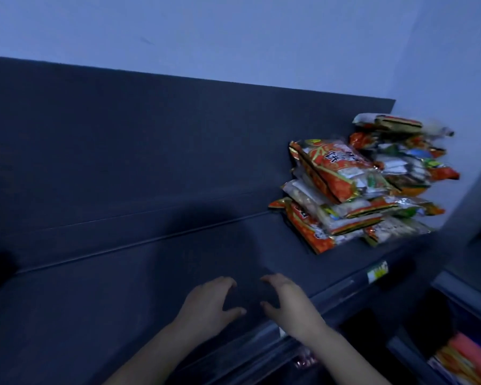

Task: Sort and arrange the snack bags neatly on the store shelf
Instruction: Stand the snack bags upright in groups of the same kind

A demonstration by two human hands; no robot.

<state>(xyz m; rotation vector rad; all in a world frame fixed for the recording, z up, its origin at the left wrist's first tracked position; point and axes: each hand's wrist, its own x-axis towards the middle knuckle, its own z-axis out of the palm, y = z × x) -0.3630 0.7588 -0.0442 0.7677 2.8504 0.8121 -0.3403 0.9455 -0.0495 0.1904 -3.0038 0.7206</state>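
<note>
Snack bags [342, 176] are heaped in a loose, slanting pile on the dark shelf [128, 287], well beyond both hands and to their right.

The left hand [208, 304] and right hand [286, 301] are held close together above the shelf's front edge, fingers loosely curved, and nothing is gripped by either. A yellow-green price label [376, 272] is fixed to the front rail, right of the right hand. Blurred orange packets [467, 357] are seen lower right.

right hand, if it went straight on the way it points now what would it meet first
Probably only the shelf's back panel: the right hand points up and leftward over bare shelf board, and the snack bags lie off to its right. Depth is unclear.
</note>
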